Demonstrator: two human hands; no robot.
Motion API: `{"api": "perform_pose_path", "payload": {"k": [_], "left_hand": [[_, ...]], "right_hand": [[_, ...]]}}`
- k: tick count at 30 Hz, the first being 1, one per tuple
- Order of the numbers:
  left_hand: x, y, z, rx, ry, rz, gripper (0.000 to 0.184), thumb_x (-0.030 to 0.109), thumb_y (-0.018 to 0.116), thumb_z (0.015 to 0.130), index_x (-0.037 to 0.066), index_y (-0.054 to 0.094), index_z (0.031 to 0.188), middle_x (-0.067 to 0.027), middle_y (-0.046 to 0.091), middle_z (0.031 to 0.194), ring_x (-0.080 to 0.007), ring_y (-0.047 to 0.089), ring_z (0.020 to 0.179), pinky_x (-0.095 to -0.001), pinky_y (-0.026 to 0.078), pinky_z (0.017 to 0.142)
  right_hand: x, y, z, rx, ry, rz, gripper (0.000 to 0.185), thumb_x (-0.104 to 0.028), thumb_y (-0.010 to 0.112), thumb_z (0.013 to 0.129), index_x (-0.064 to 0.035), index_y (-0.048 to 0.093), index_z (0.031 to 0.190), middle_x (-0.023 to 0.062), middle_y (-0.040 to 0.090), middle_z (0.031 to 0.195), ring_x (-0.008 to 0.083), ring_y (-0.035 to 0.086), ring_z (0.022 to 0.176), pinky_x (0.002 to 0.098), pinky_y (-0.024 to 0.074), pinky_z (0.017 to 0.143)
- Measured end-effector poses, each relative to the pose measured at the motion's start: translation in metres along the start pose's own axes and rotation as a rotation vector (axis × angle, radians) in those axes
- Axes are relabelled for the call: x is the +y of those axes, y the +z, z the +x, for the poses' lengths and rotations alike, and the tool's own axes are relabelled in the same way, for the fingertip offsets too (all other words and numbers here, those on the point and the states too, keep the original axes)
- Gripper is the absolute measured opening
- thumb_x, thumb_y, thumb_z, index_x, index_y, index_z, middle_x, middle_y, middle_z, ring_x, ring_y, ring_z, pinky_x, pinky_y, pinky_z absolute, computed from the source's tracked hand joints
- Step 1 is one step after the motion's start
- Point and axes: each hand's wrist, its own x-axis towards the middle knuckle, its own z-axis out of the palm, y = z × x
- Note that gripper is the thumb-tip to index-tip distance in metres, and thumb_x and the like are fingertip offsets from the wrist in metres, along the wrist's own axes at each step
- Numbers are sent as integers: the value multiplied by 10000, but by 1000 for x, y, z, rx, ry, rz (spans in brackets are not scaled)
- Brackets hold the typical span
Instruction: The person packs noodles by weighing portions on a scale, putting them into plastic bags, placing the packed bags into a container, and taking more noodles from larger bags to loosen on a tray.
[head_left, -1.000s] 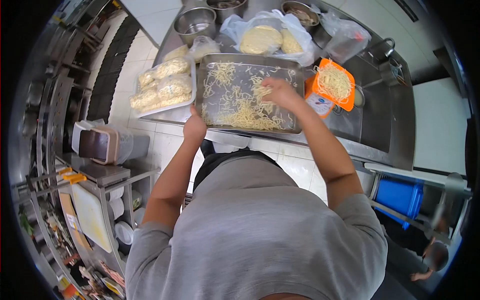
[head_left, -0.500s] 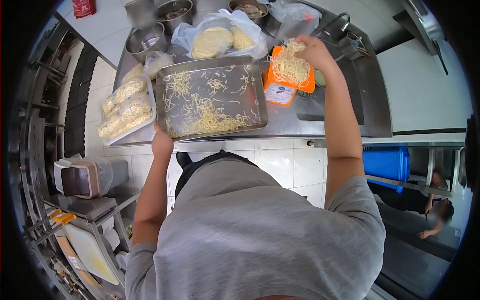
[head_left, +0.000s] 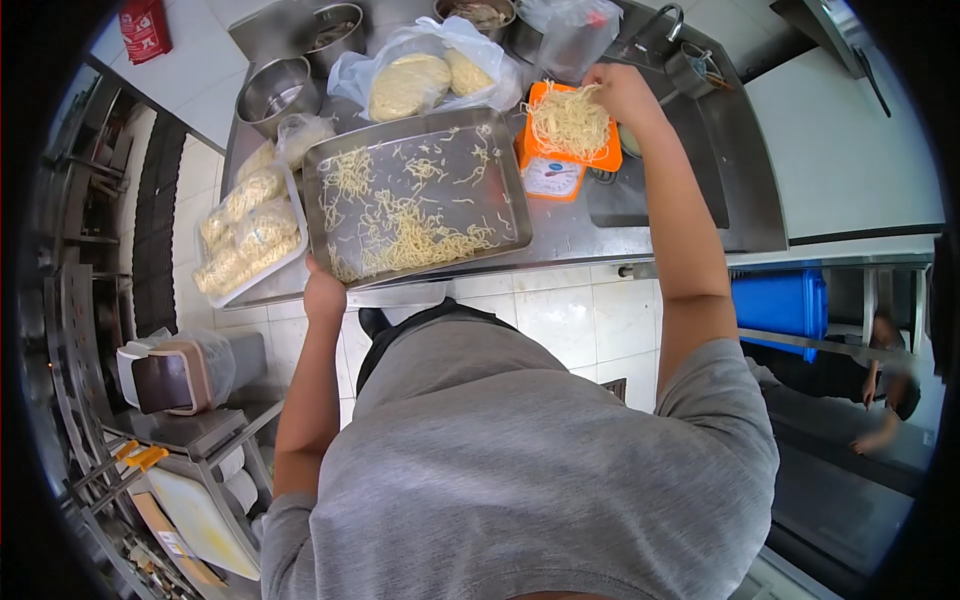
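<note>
A metal tray [head_left: 455,210] with loose pale noodles [head_left: 425,240] scattered over its bottom lies tilted slightly on the steel counter. At its near left corner, my left hand [head_left: 325,290] grips the rim, the fingers mostly hidden beneath. My right hand [head_left: 625,95] is at the far right corner of an orange container [head_left: 605,160], its bent fingers closed at the edge of the noodle heap [head_left: 570,122] there. The fingertips are partly hidden among the strands. Under this container sits another orange-edged box with a white label [head_left: 552,178].
Packed noodles fill a white tray [head_left: 298,240] at left. Behind stand a plastic bag [head_left: 505,85] of noodles and metal pots [head_left: 280,95]. The sink [head_left: 700,190] and tap [head_left: 668,22] are at right. Another person [head_left: 890,400] appears at the far right.
The noodles in the orange container lie lower and flatter, and my right hand has shifted to the heap's far right edge. My left hand stays on the tray's corner. The view has shifted slightly.
</note>
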Motion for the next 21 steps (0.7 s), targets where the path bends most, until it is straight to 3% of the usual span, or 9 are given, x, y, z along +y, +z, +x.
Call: {"api": "perform_pose_path", "payload": {"k": [2,5,11,14,17,20,21], "left_hand": [[-4,4,3,17,12,-6,583,81,379,847,4,179,1389,-279,631,924,-419,619,872,-487,471,761],[-6,7,5,25,22,-9,592,78,387,841,-1,177,1388,-280,631,919,-419,620,867,-486,473,758],[-4,4,3,11,9,11,620,71,394,832,-8,155,1399,-285,630,922,-422,619,874,-484,476,759],[-3,4,3,10,14,22,624,69,392,831,-11,149,1401,-285,630,923,-421,618,876,-484,475,763],[-4,4,3,14,19,24,622,69,390,832,-11,150,1400,-285,630,925,-418,619,880,-483,474,766],[-1,1,1,6,17,27,617,70,390,833,-14,155,1397,-286,629,927,-415,619,884,-481,474,769],[0,0,1,1,16,30,615,70,390,833,-15,158,1396,-287,629,927,-415,619,885,-480,474,770]], "right_hand": [[-14,-12,-4,-68,21,-95,182,-34,603,688,-23,677,853,195,633,834,328,622,824,368,483,746],[0,-6,4,16,-78,-64,156,-50,645,664,-12,664,813,194,629,806,324,622,779,369,485,709],[-12,-26,2,1,-9,-89,131,-75,657,666,-5,650,777,194,618,745,314,626,712,366,491,657],[-16,-38,2,98,-99,-147,123,-43,647,722,3,646,836,144,644,717,221,631,671,325,480,650],[-30,-58,-2,126,-25,33,168,-82,671,744,-5,656,893,111,672,790,195,639,735,317,485,694],[-78,-80,-24,274,-190,197,175,-99,638,789,47,642,884,173,654,767,219,625,678,291,487,646],[-107,-87,-33,261,1,340,123,-47,662,737,47,649,815,162,641,730,168,613,653,268,479,609]]}}
